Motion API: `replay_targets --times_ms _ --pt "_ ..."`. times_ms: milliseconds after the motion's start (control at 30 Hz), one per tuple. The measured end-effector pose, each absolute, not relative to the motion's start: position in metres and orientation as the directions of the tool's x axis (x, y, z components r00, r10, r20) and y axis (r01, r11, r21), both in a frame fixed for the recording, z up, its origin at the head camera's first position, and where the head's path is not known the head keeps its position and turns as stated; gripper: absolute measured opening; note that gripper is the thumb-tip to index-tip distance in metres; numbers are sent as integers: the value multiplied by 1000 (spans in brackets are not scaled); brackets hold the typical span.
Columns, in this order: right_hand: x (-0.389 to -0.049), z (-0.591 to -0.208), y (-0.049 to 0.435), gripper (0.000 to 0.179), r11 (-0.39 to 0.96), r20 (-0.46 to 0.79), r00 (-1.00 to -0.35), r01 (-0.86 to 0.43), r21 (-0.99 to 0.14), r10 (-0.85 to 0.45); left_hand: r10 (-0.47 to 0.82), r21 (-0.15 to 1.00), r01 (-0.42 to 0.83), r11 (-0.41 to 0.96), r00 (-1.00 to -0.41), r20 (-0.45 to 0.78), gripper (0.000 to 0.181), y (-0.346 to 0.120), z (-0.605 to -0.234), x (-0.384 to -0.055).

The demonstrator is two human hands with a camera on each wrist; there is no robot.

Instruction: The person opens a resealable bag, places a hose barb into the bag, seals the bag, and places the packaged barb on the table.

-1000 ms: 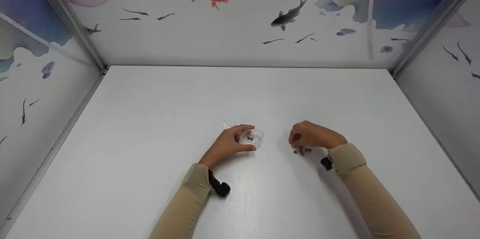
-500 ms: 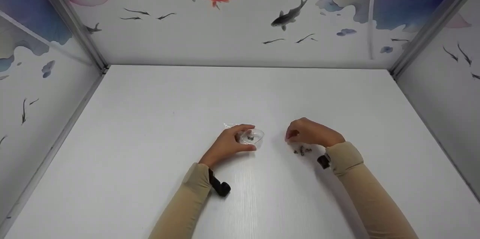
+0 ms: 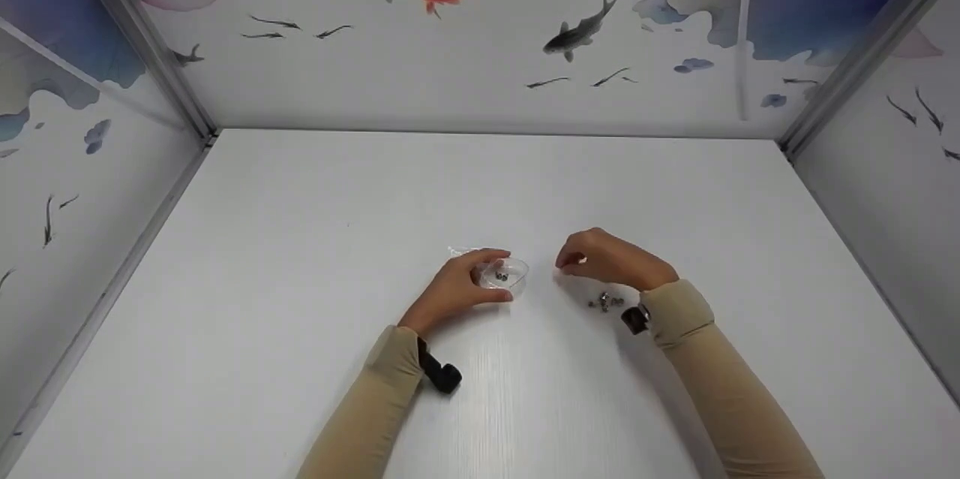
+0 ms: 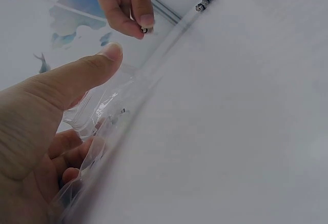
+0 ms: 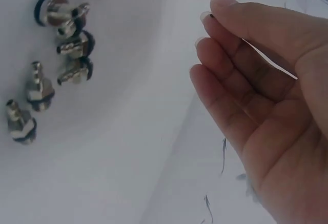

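My left hand curls its thumb and fingers around a clear plastic cup standing on the table. A few small metal fittings lie inside the cup. To the right, my right hand is raised over the table, thumb and index finger pinched together. The left wrist view shows a small metal fitting between those fingertips, mostly covered. Several loose barbed hose fittings with hex bodies and dark rings lie below the right hand; the right wrist view shows one fitting closely.
A clear plastic bag lies partly behind the left hand. The white table is enclosed by printed panels at the back and on both sides. Black camera mounts sit on the wrists.
My right hand has lifted away from the loose fittings and moved left toward the cup, leaving the pile uncovered. The left hand and cup have stayed in place.
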State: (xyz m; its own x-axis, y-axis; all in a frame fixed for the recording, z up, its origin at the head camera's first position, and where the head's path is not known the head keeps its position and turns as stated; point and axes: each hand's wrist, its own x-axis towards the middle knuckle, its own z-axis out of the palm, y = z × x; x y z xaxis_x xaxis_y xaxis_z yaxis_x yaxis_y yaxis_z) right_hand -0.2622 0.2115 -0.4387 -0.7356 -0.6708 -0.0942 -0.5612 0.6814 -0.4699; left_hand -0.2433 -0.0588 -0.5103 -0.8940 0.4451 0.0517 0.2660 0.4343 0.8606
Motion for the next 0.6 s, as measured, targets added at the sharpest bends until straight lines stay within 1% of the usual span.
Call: replay_targets --times_ms 300,600 --pt "-264 -435 198 17 644 -16 -718 -613 -458 -696 451 866 264 425 -891 50 64 -58 -510 -244" --pt "-267 -434 184 16 586 55 -679 -670 -455 -732 455 874 257 413 -889 46 64 -59 -509 -243"
